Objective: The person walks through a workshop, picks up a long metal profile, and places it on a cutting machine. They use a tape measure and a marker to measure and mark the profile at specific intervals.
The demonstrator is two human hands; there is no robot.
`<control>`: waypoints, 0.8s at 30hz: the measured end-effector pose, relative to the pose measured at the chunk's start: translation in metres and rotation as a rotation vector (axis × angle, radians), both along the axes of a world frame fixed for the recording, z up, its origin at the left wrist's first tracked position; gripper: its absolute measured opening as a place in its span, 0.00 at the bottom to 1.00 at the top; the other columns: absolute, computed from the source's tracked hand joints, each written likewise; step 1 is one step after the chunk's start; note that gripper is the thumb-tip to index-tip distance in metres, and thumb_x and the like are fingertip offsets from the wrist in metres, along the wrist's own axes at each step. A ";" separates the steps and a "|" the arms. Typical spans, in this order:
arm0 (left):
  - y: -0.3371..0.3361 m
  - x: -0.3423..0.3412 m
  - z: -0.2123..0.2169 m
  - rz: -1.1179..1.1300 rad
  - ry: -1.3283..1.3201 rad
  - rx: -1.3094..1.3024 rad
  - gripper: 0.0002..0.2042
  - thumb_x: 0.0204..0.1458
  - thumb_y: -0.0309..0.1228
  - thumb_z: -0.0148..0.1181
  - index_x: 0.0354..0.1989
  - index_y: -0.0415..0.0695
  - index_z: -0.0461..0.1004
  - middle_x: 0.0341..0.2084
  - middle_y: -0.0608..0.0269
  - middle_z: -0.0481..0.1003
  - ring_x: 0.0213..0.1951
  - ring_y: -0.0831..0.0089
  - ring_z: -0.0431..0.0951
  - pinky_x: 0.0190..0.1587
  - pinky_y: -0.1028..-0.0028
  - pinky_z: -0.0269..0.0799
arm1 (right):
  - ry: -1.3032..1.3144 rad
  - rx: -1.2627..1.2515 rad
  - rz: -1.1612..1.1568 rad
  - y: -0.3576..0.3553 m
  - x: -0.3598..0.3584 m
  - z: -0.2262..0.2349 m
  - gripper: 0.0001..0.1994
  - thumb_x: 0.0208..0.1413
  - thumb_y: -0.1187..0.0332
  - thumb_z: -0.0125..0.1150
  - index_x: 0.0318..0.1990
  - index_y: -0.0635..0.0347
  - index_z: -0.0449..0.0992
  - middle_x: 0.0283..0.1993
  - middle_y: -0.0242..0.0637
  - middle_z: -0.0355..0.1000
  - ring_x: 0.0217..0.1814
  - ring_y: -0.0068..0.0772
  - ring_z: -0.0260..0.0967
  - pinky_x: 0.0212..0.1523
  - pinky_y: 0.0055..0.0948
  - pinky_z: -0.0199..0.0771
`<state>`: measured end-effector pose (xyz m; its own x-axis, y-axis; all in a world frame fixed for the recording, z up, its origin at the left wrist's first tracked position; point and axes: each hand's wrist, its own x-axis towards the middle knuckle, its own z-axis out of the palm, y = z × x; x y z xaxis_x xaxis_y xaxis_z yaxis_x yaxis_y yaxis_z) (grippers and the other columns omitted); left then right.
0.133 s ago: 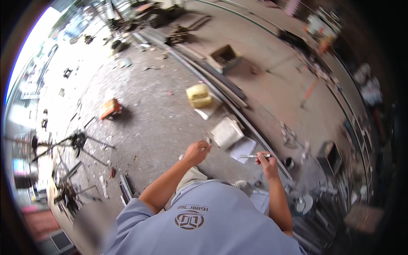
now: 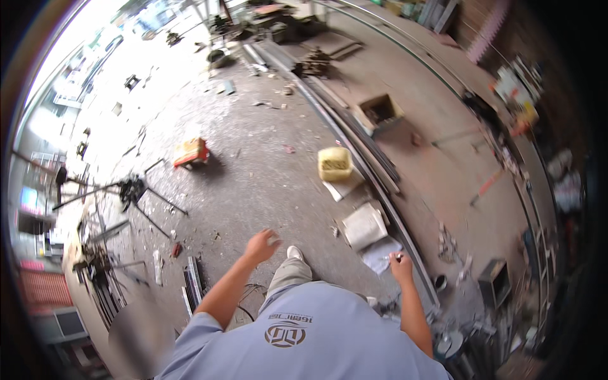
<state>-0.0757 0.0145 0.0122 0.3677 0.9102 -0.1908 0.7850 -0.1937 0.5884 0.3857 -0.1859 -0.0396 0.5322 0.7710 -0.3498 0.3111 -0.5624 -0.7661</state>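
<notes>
The left hand [image 2: 261,244] has swung out, loosely curled and holding nothing. The right hand [image 2: 400,264] still pinches a small pen-like thing [image 2: 396,256] above the floor [image 2: 253,177].

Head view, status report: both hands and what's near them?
Left hand loosely closed, empty as far as visible. Right hand grips a small thin object, too small to identify. White bag just ahead.

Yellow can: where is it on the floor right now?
In the head view the yellow can stands on the concrete floor ahead, right of centre, beside the long steel rails and beyond the right hand.
</notes>
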 end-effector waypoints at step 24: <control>0.460 -0.157 0.160 0.469 -0.646 -0.162 0.10 0.61 0.28 0.59 0.48 0.42 0.79 0.37 0.60 0.83 0.41 0.76 0.81 0.61 0.66 0.66 | 0.636 0.391 1.093 0.732 -0.402 0.189 0.28 0.58 0.64 0.67 0.63 0.62 0.65 0.42 0.36 0.75 0.39 0.25 0.73 0.43 0.27 0.73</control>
